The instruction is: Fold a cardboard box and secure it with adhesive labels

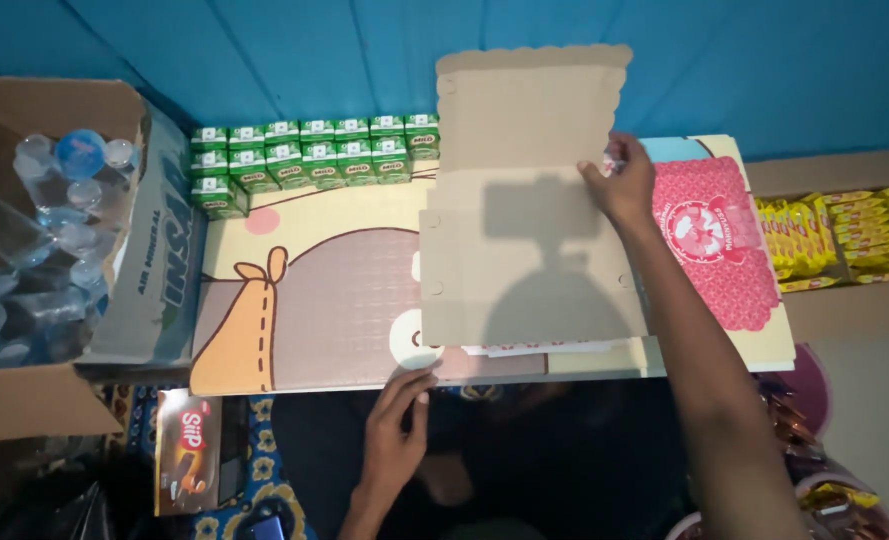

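A flat, unfolded brown cardboard box blank [534,200] with a scalloped top edge lies on a low table [314,290] that has a cartoon print. My right hand [622,185] grips the blank's right edge at its middle fold. At the table's front edge, my left hand [396,430] rests with its fingertips near the blank's lower left corner, holding nothing. More flat box blanks, with a pink and white print [719,250], lie stacked under and to the right of the brown one.
Several small green drink cartons [304,160] stand in rows at the table's back left. An open carton of water bottles [44,230] sits at left, a box of yellow snack packs [834,240] at right, a brown snack box [186,450] on the floor.
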